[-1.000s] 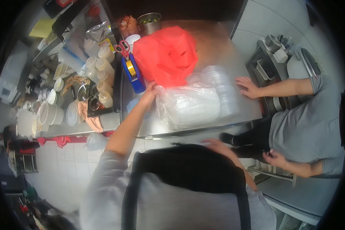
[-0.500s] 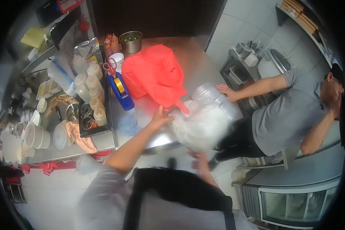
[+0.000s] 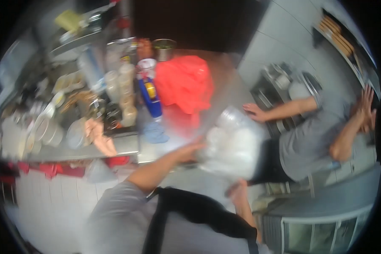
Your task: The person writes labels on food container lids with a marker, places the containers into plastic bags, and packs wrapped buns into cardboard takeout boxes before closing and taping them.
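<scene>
A clear plastic bag [image 3: 230, 146] with white, rounded contents hangs over the near edge of the steel counter [image 3: 218, 86]. My left hand [image 3: 193, 151] is at the left side of this bag, its fingers closed on the plastic, though blurred. At the bag's lower edge is my right hand [image 3: 238, 191], smeared by motion, so its grip does not show. Another person's hand [image 3: 255, 113] rests near the bag's upper right corner. Behind the bag, a red plastic bag [image 3: 184, 82] sits on the counter.
Left of the red bag stand a blue tape dispenser [image 3: 150, 97] and a blue cloth [image 3: 155, 132]. Squeeze bottles [image 3: 127, 91] and tubs [image 3: 48, 129] crowd the left counter. A person in a grey shirt [image 3: 311, 131] stands close on the right, by a glass-fronted fridge [image 3: 321, 235].
The clear bag has come nearer to me, off the counter's edge, and my left hand has moved with it. My right hand has shifted right. The whole view has swung somewhat.
</scene>
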{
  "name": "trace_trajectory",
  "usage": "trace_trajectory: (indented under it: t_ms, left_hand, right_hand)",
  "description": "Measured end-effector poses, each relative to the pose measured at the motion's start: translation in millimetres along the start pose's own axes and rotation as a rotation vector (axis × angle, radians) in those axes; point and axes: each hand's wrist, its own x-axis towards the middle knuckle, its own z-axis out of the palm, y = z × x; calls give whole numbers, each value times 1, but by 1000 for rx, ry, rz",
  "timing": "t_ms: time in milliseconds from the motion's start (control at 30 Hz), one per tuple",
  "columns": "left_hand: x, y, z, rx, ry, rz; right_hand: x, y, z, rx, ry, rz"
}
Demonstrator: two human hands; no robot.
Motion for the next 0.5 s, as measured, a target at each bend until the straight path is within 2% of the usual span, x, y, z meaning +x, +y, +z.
trace_trajectory:
  t_ms: [33,100,167,267,333,367,400,467,500]
  left_hand:
    - [-36,12,36,-90,-32,-30]
    - [-66,-1,56,-254,-54,-96]
    - [-106,-2,90,-226,-83,-16]
    - [-141,-28,123,-254,38,110]
    - [-163,-23,152,-298,113,222]
    - [-177,-19,170,-321,140,278]
    - [-193,-8,188,-357,178,292]
    - [-228,19,215,-403,238,317]
    - [-238,25,221,-415,269,347]
  right_hand:
    - [-8,1,-16,-47,39,-15]
    - [-52,-11,-10,-183,-22,-37]
    - [-78,-20,-22,-321,-24,-52]
    - [-109,-28,-31,-384,-107,-64]
    - [-131,-30,-20,-390,-235,-329]
    - [-135,-31,-14,-518,-244,-544]
    - [-139,-32,-8,-640,-219,-764]
    - [-128,-35,6,-1099,-14,-1381]
    - [-141,-34,28,-1112,-34,-1433]
